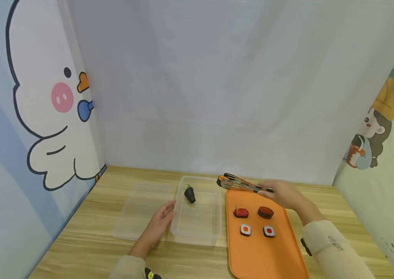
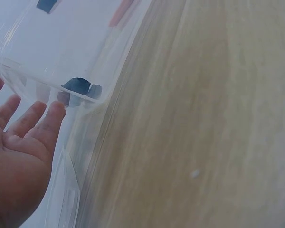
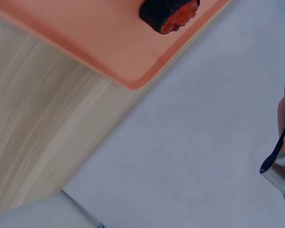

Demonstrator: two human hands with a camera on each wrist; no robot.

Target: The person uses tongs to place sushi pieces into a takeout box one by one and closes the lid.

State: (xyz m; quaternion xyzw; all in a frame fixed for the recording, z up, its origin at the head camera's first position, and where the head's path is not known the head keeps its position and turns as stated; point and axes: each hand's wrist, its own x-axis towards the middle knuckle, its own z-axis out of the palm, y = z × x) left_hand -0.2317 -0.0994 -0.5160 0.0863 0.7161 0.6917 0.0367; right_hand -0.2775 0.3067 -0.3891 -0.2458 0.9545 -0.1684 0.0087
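My right hand [image 1: 280, 192] grips metal serving tongs [image 1: 242, 183] above the far edge of the orange tray [image 1: 263, 255]. An orange-and-black piece [image 1: 221, 180], like toy sushi, is at the tongs' tips. In the right wrist view, only part of the hand and the tongs' handle end [image 3: 279, 173] show at the right. My left hand [image 1: 158, 223] is at the left side of a clear plastic box [image 1: 197, 237], fingers fairly straight by its wall. Inside the box lies a black cone-shaped piece [image 1: 190, 194] with a green tip, probably a hand roll.
On the tray sit two sushi pieces with red topping [image 1: 241, 212] [image 1: 265, 212] and two white-topped rolls [image 1: 245, 229] [image 1: 269, 231]. A clear lid [image 1: 141, 209] lies flat left of the box. Behind the wooden table [image 1: 179, 263] hangs a pale curtain [image 1: 211, 97].
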